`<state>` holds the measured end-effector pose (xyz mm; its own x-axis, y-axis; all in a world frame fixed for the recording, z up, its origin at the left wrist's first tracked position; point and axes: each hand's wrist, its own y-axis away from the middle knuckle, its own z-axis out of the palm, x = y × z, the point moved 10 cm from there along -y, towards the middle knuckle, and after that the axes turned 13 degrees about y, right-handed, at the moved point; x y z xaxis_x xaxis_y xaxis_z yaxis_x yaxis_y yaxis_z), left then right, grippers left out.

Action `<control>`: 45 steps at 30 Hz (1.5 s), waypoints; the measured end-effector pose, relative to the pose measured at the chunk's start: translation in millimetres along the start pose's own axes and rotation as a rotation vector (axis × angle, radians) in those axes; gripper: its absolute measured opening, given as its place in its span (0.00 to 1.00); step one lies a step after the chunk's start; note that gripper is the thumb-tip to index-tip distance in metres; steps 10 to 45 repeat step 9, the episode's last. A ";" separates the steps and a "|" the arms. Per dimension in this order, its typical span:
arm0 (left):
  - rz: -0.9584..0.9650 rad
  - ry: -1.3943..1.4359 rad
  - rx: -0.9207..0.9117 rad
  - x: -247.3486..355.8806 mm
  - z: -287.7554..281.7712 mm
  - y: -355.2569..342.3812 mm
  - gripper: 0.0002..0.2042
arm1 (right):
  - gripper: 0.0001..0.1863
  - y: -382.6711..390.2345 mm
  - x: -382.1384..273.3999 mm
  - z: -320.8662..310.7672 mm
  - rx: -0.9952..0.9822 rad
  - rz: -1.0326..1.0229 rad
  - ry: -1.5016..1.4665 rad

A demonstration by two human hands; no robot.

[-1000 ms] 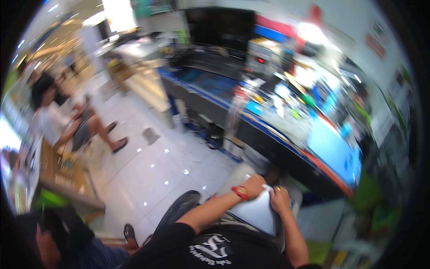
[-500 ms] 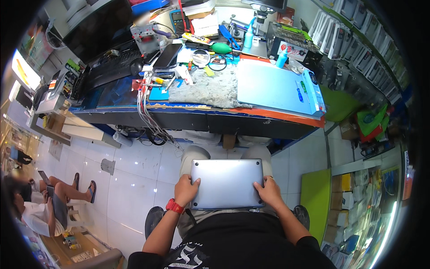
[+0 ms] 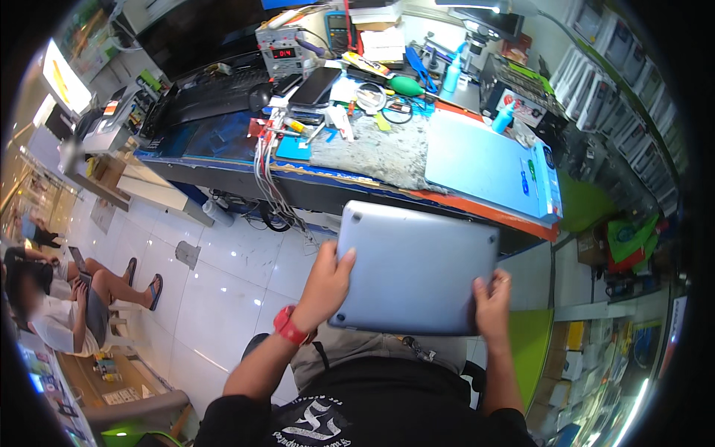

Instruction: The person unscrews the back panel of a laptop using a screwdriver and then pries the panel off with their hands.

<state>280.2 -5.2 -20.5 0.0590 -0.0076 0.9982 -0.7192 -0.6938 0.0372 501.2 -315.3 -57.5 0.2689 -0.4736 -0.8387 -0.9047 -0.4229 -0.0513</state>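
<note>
A closed silver-grey laptop is held up in front of me with its underside facing me; small dark feet show at its corners. My left hand, with a red watch on the wrist, grips its left edge, thumb on the underside. Round the lower right edge closes my right hand, thumb also on the underside. The fingers behind the laptop are hidden. Just beyond its top edge lies the workbench, where a light-blue mat holds a blue screwdriver and a green one.
A phone, a keyboard, a green air blower and blue bottles crowd the bench. Cables hang over its front edge. A person sits at the left with a laptop. A glass display case stands at the right.
Both hands have raised the laptop from my lap, up and to the right toward the bench. It is now slightly tilted and looks larger. My view has turned somewhat.
</note>
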 end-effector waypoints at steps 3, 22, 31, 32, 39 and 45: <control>0.081 0.002 -0.054 48.3 25.9 -71.0 0.19 | 0.32 -77.2 -54.0 -34.5 0.051 -0.127 0.068; 0.064 -0.295 -0.076 47.7 68.0 -209.6 0.24 | 0.35 -208.9 -86.6 -43.6 0.170 -0.123 0.601; 0.064 -0.295 -0.076 47.7 68.0 -209.6 0.24 | 0.35 -208.9 -86.6 -43.6 0.170 -0.123 0.601; 0.064 -0.295 -0.076 47.7 68.0 -209.6 0.24 | 0.35 -208.9 -86.6 -43.6 0.170 -0.123 0.601; 0.064 -0.295 -0.076 47.7 68.0 -209.6 0.24 | 0.35 -208.9 -86.6 -43.6 0.170 -0.123 0.601; 0.064 -0.295 -0.076 47.7 68.0 -209.6 0.24 | 0.35 -208.9 -86.6 -43.6 0.170 -0.123 0.601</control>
